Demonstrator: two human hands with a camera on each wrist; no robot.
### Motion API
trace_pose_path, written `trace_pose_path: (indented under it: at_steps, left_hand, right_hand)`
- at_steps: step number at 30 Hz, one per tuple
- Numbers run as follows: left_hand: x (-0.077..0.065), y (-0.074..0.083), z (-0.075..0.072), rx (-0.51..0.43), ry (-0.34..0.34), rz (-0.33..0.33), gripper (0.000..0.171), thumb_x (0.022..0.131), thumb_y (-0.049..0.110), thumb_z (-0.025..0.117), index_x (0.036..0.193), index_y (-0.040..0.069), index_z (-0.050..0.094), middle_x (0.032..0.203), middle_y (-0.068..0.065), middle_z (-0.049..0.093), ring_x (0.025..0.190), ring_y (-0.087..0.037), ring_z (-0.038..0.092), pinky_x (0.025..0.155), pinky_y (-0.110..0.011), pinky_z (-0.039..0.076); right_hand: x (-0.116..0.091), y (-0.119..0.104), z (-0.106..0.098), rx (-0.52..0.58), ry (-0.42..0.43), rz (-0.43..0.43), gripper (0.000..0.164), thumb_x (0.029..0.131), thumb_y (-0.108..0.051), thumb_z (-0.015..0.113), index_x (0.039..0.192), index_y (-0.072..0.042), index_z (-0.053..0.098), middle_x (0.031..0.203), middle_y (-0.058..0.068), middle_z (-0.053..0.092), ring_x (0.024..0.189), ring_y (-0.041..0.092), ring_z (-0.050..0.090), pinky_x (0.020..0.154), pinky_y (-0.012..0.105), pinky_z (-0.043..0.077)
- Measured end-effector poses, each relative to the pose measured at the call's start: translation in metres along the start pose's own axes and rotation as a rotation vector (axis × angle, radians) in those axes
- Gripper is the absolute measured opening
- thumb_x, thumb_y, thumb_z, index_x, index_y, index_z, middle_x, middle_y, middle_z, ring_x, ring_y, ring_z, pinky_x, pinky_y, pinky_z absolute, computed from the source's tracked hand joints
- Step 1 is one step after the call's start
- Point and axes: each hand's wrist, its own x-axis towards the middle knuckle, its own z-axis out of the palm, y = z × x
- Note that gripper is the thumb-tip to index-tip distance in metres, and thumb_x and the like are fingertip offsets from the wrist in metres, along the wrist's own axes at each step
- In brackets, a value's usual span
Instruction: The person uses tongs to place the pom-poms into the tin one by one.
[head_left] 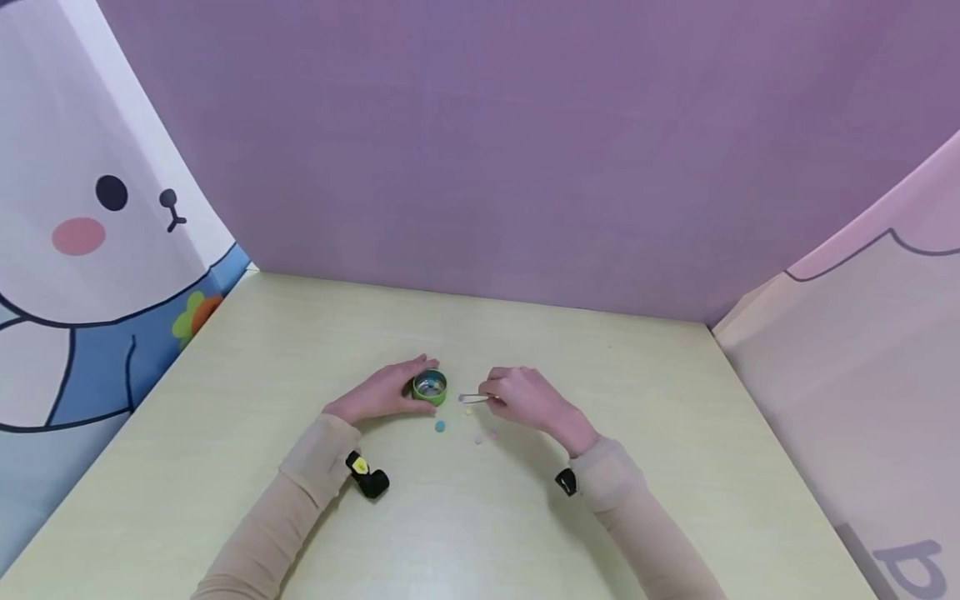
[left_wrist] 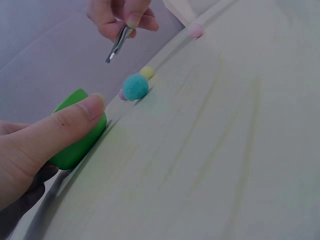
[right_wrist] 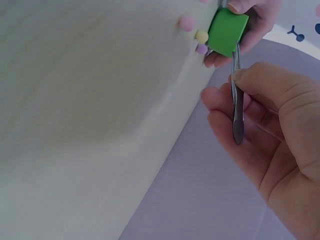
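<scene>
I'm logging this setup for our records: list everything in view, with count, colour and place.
Table: 1, pale wood-look, under the work
Open container: 1, green outside, on the table, gripped by the left hand
Tweezers: 1, silver, in the right hand
Teal pompom: 1, on the table near the container
Yellow pompom: 1, right of the container
Purple pompom: 1, beside the yellow one
Pink pompoms: 2, right of the teal one
Backdrop: 1, purple, behind the table
Cartoon-print panel: 1, white and blue, left side
Wrist devices: 2, black, one per wrist
Sleeves: 2, beige, on the forearms
Hands: 2, bare, above the table
</scene>
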Motion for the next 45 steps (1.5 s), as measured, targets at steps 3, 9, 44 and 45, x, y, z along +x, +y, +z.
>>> trace_pose_path:
  at_steps: [3,9,44,45]
  left_hand:
    - [-0.001,0.002,-0.001,-0.004,-0.003,-0.013,0.09,0.082,0.045,0.079,0.153,0.009,0.037,0.159,-0.023,0.031,0.144,-0.04,0.04,0.117,-0.053,0.037]
    - [-0.001,0.002,0.0,0.005,-0.002,-0.015,0.09,0.082,0.046,0.078,0.153,0.009,0.037,0.16,-0.022,0.031,0.145,-0.038,0.038,0.118,-0.052,0.035]
    - [0.0,0.002,-0.001,0.005,-0.004,-0.01,0.091,0.082,0.048,0.077,0.153,0.01,0.036,0.16,-0.022,0.03,0.146,-0.039,0.036,0.119,-0.052,0.034]
    - [0.0,0.002,-0.001,0.008,-0.005,-0.011,0.091,0.082,0.048,0.077,0.154,0.01,0.036,0.16,-0.022,0.03,0.146,-0.038,0.036,0.119,-0.051,0.034]
  right_hand:
    - [-0.006,0.001,0.002,-0.005,0.004,0.0,0.009,0.083,-0.003,0.072,0.088,-0.01,0.075,0.077,0.0,0.068,0.059,0.005,0.051,0.051,0.015,0.042]
    - [-0.016,0.003,0.004,0.001,0.0,0.008,0.01,0.083,-0.002,0.071,0.088,-0.01,0.075,0.077,0.0,0.068,0.059,0.005,0.05,0.051,0.015,0.042]
    - [-0.061,-0.006,0.006,0.079,-0.014,0.049,0.014,0.081,0.002,0.073,0.088,-0.01,0.075,0.079,-0.001,0.068,0.063,0.002,0.049,0.057,0.01,0.044]
    - [-0.062,-0.006,0.007,0.079,-0.015,0.047,0.015,0.081,0.003,0.073,0.088,-0.01,0.074,0.079,-0.002,0.067,0.063,0.002,0.049,0.057,0.01,0.044]
